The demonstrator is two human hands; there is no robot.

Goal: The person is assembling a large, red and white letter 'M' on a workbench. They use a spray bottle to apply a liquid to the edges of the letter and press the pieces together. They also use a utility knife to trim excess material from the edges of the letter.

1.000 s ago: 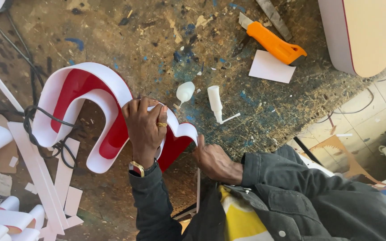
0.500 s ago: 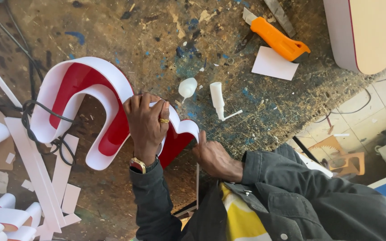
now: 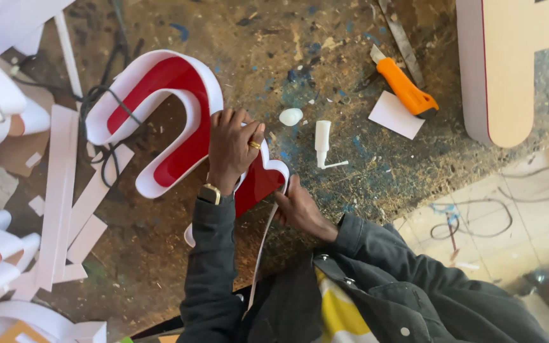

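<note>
Curved glossy red letter (image 3: 179,121) with white plastic rim lay on the scuffed, paint-flecked worktop (image 3: 325,57). Left hand (image 3: 231,149) pressed flat on it, fingers spread; right hand (image 3: 300,209) fingers pinched the thin white strip (image 3: 263,244) at its edge.

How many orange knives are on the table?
1. The orange knife lies near the top, beside a white card, right of the left hand. Clutter could hide others.

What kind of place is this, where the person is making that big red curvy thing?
Probably a sign-making workshop. A red curved letter with a white rim lies on a paint-stained workbench, beside an orange utility knife and white offcut strips.
</note>
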